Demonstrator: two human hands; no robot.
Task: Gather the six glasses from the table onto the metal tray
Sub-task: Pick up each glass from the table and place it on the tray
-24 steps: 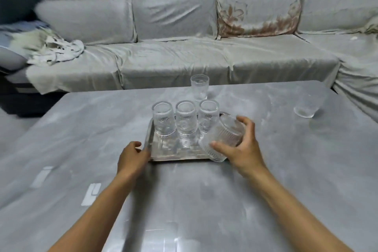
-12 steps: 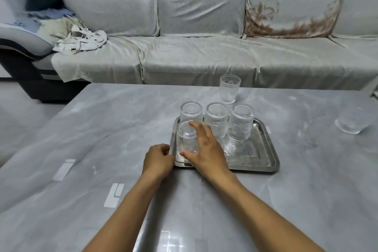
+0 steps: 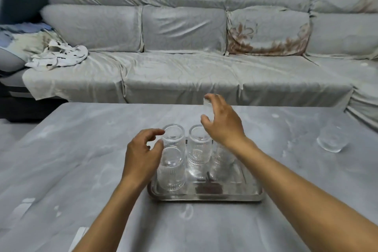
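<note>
1. The desk (image 3: 81, 149) is a grey, marbled slab with pale smears and small white marks near its front-left edge.
2. Behind it runs a long sofa (image 3: 184, 71) under a loose grey cover, with a rust-flowered cushion (image 3: 268, 30) at the right, a dark cushion (image 3: 22, 4) at the far left, and crumpled white cloth (image 3: 59, 57) on the seat.
3. The metal tray (image 3: 241, 192) lies on the desk in front of the person. Four ribbed glasses stand on it: a front-left glass (image 3: 171, 170), a back-left glass (image 3: 173, 135), a middle glass (image 3: 199, 145) and a right glass (image 3: 222, 161) half hidden by the right forearm.
4. A fifth glass (image 3: 207, 106) stands on the desk beyond the tray; a sixth glass (image 3: 333, 139) sits well apart at the right.
5. The left hand (image 3: 141, 153) hangs just beside the two left glasses, fingers loosely curled and parted, gripping nothing.
6. The right hand (image 3: 223, 120) reaches past the tray, fingers spread around the fifth glass — whether they have closed on it cannot be told.
7. Half a second ago the right hand was setting the front-left glass on the tray and the left hand gripped the tray's near-left corner — now the glass stands alone and both hands are off the tray.
</note>
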